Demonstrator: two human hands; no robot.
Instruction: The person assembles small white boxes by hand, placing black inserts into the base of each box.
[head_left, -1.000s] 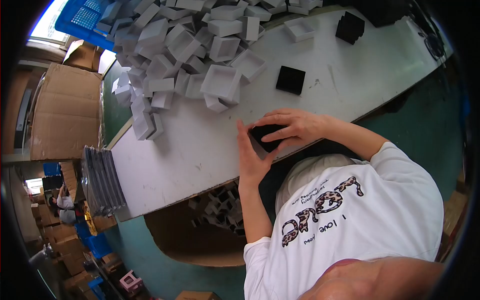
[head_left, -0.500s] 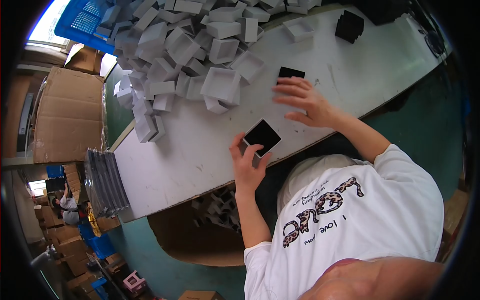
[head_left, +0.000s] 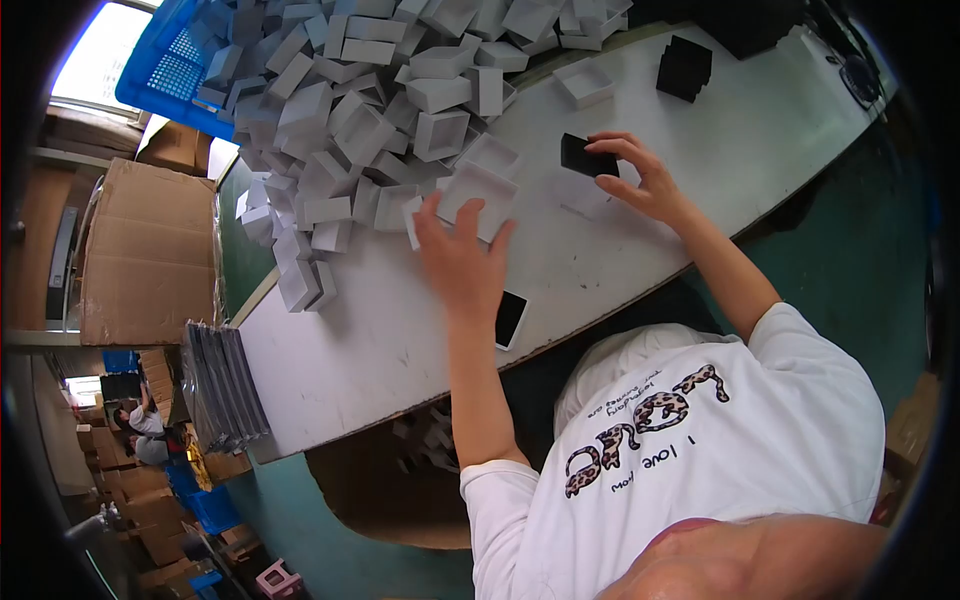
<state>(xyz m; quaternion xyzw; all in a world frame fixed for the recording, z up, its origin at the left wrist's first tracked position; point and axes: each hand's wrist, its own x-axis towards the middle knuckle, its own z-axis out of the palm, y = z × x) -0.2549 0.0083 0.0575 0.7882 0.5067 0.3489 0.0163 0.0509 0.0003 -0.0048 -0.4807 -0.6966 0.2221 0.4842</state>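
Note:
My left hand (head_left: 462, 255) reaches to the edge of the pile, its fingers round the near side of a shallow white box (head_left: 482, 192). The box is open at the top. Between the thumb and fingers of my right hand (head_left: 640, 178) is a thin black square pad (head_left: 588, 156), tilted up over the table. A white-edged box with a black face (head_left: 510, 320) lies by my left wrist, partly hidden behind it.
Many white boxes (head_left: 365, 130) are heaped at the back left, by a blue crate (head_left: 180, 62). A black stack (head_left: 685, 68) and a single white box (head_left: 584, 82) stand at the back right. Grey sheets (head_left: 222, 385) lean at the table's left end. Another person (head_left: 148, 425) is far off.
My left hand has let go of the black-faced box and moved forward to a white box, which has shifted right. My right hand has taken hold of the black pad and tilted it up.

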